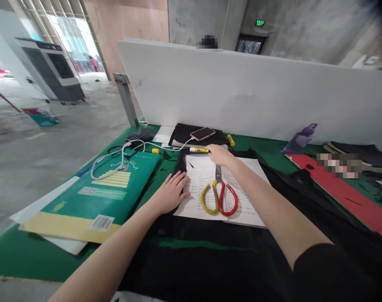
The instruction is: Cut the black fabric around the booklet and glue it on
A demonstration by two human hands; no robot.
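Observation:
An open book (pixel 197 205) with printed pages lies on black cloth (pixel 203 268). My left hand (pixel 172 193) rests flat with fingers spread on the book's left edge, holding nothing. My right hand (pixel 218 154) reaches to the book's top edge, its fingers closed at the right end of a yellow and white glue stick (pixel 199 150). Scissors (pixel 219 199) with one yellow and one red handle lie on the pages, blades pointing away, partly under my right forearm.
Left of the book lies a green and yellow book (pixel 99 201) with a white cable (pixel 123 157) over it. A phone (pixel 202 134) rests on a black notebook (pixel 179 136) behind. Purple bottle (pixel 299 140) and red strip (pixel 345 193) are right; a white panel (pixel 241 92) stands behind.

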